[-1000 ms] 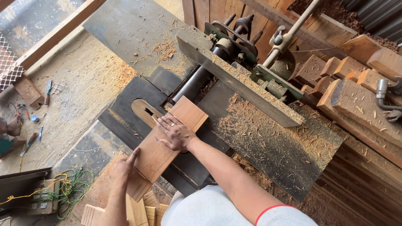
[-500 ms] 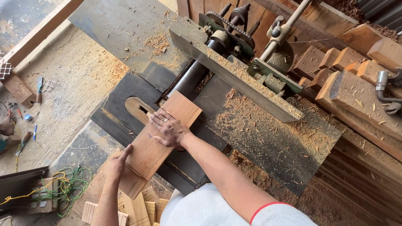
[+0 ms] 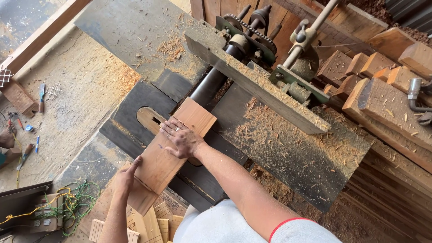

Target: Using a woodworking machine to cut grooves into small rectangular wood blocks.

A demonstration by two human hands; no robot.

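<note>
A flat reddish wooden board (image 3: 157,167) lies on the dark metal table of a planing machine (image 3: 310,166), its far end over the dark cutter roller (image 3: 208,87). My right hand (image 3: 181,138) presses flat on top of the board near its middle, fingers spread. My left hand (image 3: 126,176) pushes against the board's near left edge, fingers pointing forward. A second, thicker piece of wood (image 3: 141,201) shows under the board's near end.
A long sawdust-covered fence (image 3: 256,83) crosses the machine behind the roller. Wood blocks (image 3: 382,94) are stacked at the right. Cut boards (image 3: 148,225) lie by my knees. Tools (image 3: 40,96) and another person's hand (image 3: 6,138) are on the floor at left, with wires (image 3: 72,202).
The board has slid forward toward the roller with both my hands on it; the camera view has shifted slightly.
</note>
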